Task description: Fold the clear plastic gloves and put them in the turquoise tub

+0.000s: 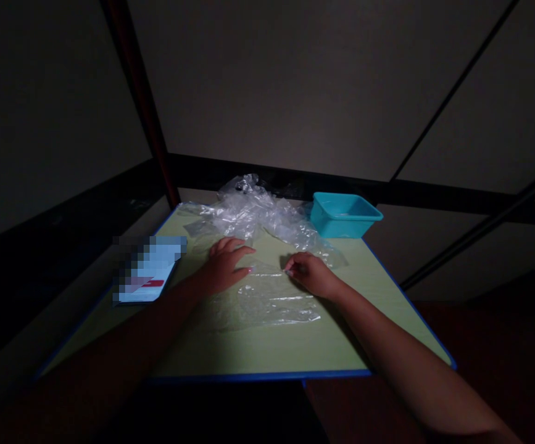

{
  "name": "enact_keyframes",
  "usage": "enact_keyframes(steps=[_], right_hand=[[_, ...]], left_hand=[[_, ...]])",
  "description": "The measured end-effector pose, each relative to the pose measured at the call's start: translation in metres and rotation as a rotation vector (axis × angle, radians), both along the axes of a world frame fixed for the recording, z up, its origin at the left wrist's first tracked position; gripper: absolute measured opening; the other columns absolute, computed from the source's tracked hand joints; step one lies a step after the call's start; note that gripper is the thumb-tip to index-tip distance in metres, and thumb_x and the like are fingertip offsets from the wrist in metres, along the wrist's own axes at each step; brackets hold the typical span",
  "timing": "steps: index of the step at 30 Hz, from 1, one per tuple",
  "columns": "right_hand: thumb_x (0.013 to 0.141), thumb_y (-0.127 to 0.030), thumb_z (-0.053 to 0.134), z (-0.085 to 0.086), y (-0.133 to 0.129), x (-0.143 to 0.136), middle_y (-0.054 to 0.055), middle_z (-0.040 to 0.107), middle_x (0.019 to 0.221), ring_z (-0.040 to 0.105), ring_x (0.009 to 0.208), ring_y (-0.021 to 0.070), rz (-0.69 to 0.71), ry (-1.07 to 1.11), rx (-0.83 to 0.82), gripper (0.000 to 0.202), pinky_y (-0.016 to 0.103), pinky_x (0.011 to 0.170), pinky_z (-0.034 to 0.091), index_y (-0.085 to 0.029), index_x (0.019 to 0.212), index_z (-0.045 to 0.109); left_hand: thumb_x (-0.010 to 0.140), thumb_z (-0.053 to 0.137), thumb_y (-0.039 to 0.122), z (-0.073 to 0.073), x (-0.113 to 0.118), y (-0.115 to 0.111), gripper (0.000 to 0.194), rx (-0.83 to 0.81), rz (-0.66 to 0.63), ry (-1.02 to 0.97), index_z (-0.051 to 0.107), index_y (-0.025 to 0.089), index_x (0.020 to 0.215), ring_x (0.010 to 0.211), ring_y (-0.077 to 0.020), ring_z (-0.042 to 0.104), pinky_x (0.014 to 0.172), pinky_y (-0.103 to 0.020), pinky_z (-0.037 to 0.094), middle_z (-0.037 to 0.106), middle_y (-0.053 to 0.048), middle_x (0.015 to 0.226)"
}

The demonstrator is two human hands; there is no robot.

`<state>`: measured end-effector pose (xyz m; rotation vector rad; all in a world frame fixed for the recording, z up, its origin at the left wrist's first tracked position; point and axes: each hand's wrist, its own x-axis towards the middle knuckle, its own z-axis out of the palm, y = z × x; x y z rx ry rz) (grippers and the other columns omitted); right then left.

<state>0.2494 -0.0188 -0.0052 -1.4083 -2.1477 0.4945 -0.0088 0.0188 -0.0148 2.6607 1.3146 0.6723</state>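
Note:
A clear plastic bag (271, 302) lies spread on the light green table, with creases running across it. My right hand (311, 273) pinches its far edge near the right corner between thumb and fingertips. At the far left corner of the bag is my left hand (224, 266), fingers apart, its thumb tip by the edge. Whether that thumb touches the plastic I cannot tell. Beyond both hands rises a crumpled heap of clear plastic bags (253, 209).
A turquoise plastic bin (341, 225) stands at the table's back right corner. On the left, a lit screen device (153, 271), partly blurred out, lies near the edge. The table (267, 354) has a blue rim, and a wall (271, 92) stands behind it.

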Motion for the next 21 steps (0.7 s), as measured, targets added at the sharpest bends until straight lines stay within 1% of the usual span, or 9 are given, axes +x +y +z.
enact_keyframes(steps=[3, 6, 9, 13, 17, 21], right_hand=[[0.074, -0.011, 0.062, 0.001, 0.000, 0.001, 0.004, 0.065, 0.080, 0.058, 0.079, 0.0180, -0.022, -0.012, 0.000, 0.009, 0.027, 0.073, 0.041, -0.018, 0.078, 0.066], [0.075, -0.018, 0.065, 0.000, 0.000, -0.001, 0.004, 0.065, 0.078, 0.056, 0.077, 0.0180, -0.058, -0.031, -0.004, 0.003, 0.027, 0.070, 0.039, -0.018, 0.078, 0.065], [0.076, -0.024, 0.066, -0.001, 0.001, -0.007, 0.004, 0.064, 0.075, 0.055, 0.075, 0.0180, -0.111, -0.057, 0.019, 0.007, 0.027, 0.068, 0.037, -0.018, 0.077, 0.064], [0.076, -0.022, 0.066, -0.001, 0.002, -0.014, 0.002, 0.063, 0.070, 0.053, 0.074, 0.0175, -0.099, -0.090, 0.053, 0.006, 0.028, 0.071, 0.035, -0.019, 0.073, 0.062], [0.076, -0.020, 0.066, 0.000, 0.000, -0.013, 0.002, 0.064, 0.071, 0.054, 0.076, 0.0185, -0.086, -0.080, 0.056, 0.005, 0.029, 0.072, 0.034, -0.019, 0.072, 0.062], [0.075, -0.017, 0.066, 0.002, -0.002, -0.011, 0.002, 0.066, 0.075, 0.055, 0.081, 0.0196, -0.057, -0.073, 0.080, 0.004, 0.031, 0.076, 0.034, -0.020, 0.075, 0.063]], left_hand=[[0.078, 0.062, 0.035, -0.002, -0.001, 0.001, 0.042, -0.009, -0.003, 0.031, 0.058, 0.028, 0.119, 0.124, -0.0291, 0.035, 0.103, -0.045, 0.027, 0.048, -0.006, 0.130], [0.076, 0.064, 0.035, -0.003, -0.001, -0.001, 0.046, -0.022, 0.018, 0.086, 0.057, 0.026, 0.121, 0.126, -0.0309, 0.033, 0.104, -0.047, 0.025, 0.047, -0.008, 0.133], [0.077, 0.063, 0.038, -0.002, -0.001, -0.003, 0.048, -0.028, 0.067, 0.129, 0.056, 0.029, 0.123, 0.132, -0.0340, 0.027, 0.105, -0.052, 0.020, 0.043, -0.009, 0.139], [0.077, 0.063, 0.039, 0.000, -0.001, -0.006, 0.051, -0.049, 0.100, 0.160, 0.053, 0.030, 0.127, 0.137, -0.0369, 0.019, 0.106, -0.057, 0.017, 0.036, -0.009, 0.146], [0.079, 0.061, 0.040, 0.000, -0.002, -0.005, 0.053, -0.086, 0.097, 0.161, 0.052, 0.030, 0.130, 0.138, -0.0385, 0.018, 0.105, -0.061, 0.018, 0.034, -0.011, 0.148], [0.080, 0.060, 0.040, 0.002, -0.002, -0.005, 0.057, -0.124, 0.093, 0.176, 0.048, 0.030, 0.134, 0.138, -0.0379, 0.018, 0.105, -0.061, 0.018, 0.032, -0.011, 0.149]])
